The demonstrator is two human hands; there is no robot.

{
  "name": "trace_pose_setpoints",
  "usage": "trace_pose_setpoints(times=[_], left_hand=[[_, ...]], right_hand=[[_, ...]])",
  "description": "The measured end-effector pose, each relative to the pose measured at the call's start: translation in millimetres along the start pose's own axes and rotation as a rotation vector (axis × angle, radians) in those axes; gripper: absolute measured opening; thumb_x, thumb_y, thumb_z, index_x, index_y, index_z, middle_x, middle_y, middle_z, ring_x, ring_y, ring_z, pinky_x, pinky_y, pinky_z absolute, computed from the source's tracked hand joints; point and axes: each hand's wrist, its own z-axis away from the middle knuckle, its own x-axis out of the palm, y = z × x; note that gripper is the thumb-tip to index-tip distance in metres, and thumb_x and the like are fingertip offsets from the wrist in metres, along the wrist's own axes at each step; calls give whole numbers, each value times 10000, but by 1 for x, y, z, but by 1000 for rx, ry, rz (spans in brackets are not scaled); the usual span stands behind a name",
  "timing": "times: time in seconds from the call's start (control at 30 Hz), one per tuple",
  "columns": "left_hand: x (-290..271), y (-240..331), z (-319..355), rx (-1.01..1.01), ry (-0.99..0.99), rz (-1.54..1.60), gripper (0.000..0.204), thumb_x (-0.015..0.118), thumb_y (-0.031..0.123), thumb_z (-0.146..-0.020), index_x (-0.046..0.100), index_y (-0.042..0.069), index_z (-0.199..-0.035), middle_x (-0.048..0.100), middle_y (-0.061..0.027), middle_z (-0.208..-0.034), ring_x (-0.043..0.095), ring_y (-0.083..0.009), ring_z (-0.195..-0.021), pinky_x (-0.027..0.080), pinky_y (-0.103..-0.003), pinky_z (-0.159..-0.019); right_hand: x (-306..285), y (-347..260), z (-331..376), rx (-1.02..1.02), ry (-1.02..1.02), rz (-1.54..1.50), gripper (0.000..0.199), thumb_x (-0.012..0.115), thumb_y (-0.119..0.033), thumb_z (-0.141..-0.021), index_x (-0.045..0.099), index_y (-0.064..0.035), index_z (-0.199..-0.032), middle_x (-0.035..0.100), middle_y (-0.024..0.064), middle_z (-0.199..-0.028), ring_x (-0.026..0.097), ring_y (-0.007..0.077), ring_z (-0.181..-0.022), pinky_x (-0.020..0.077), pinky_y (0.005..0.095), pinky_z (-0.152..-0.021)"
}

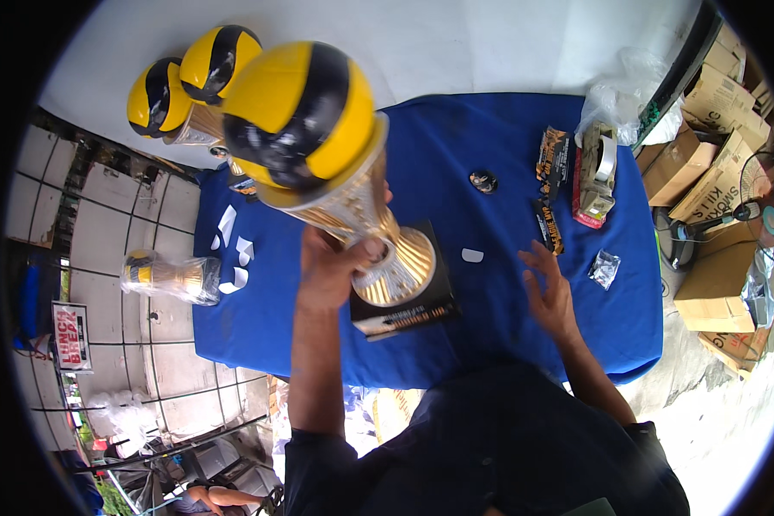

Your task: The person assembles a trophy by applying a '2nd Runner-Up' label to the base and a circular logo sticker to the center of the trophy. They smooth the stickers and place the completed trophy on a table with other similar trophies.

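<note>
My left hand (pixel 331 268) is closed around the stem of a gold-and-silver trophy (pixel 342 205), tilted over the table. A yellow and black volleyball (pixel 305 120) tops its cup, and a black base (pixel 411 320) with a printed label is at its foot. To the right, my right hand (pixel 549 297) is open and empty, fingers apart, close to the black and orange printed strips (pixel 549 225). A small white paper piece (pixel 472 255) and a round dark sticker (pixel 483 181) lie on the blue tablecloth (pixel 490 318).
Two more volleyball trophies (pixel 159 99) stand at the back left. White paper scraps (pixel 235 279) and a plastic-wrapped trophy (pixel 170 278) are at left. A tape dispenser (pixel 598 181), a small clear packet (pixel 605 269) and a plastic bag (pixel 623 95) lie at right, beyond them cardboard boxes (pixel 714 279).
</note>
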Motion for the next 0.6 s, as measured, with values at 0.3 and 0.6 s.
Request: trace_pose_setpoints(times=[0.3,0.6], left_hand=[[-60,-21,-170,91,-22,-374,612,924,-81,-884,692,-5,-1446,787,-98,-1319,767,-209,-1190,607,-378,-1077],[-121,-59,-278,-51,-38,-464,404,872,-16,-976,743,4,-1358,785,-89,-1296,742,-192,-1187,570,-381,-1086]], right_hand=[[14,38,14,-155,-12,258,526,676,44,-1001,603,18,-1522,764,169,-1414,699,368,-1343,500,497,-1170],[12,30,9,-114,-2,219,509,705,65,-969,639,-22,-1465,764,135,-1409,709,342,-1326,527,502,-1144]])
